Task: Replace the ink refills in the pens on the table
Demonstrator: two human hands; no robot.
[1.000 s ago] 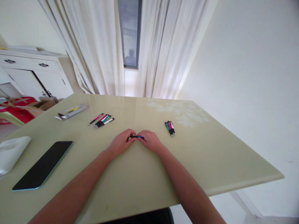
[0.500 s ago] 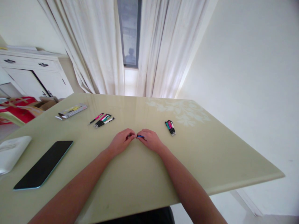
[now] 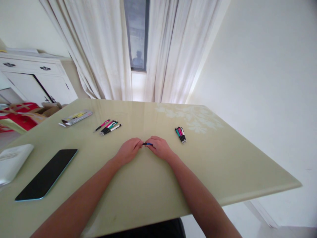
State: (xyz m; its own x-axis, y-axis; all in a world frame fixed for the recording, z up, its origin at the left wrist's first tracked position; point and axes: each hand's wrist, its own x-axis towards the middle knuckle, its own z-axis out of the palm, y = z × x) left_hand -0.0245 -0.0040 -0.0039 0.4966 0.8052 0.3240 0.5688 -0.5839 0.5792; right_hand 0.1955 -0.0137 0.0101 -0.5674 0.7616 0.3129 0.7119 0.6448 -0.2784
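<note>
A pen with a blue barrel and a black front part (image 3: 148, 144) lies level between my two hands, just above or on the table. My left hand (image 3: 128, 150) pinches its black end with thumb and fingertips. The blue end is in the closed fingers of my right hand (image 3: 160, 147), which partly cover it. To the right sits a tight bunch of pens (image 3: 180, 135) in green, pink and white with black grips. Farther left lies a looser group of several pens (image 3: 110, 128) in similar colours.
An opened pen box (image 3: 76, 118) lies at the table's far left. A dark tablet or phone (image 3: 47, 175) and a white object (image 3: 15, 162) rest near the left edge. Beyond the table (image 3: 235, 165) are curtains (image 3: 106, 49), a cabinet (image 3: 37, 76) and a wall.
My left hand's fingers have shifted slightly, and more of the pen's black part shows between the hands. The pen groups stay where they were.
</note>
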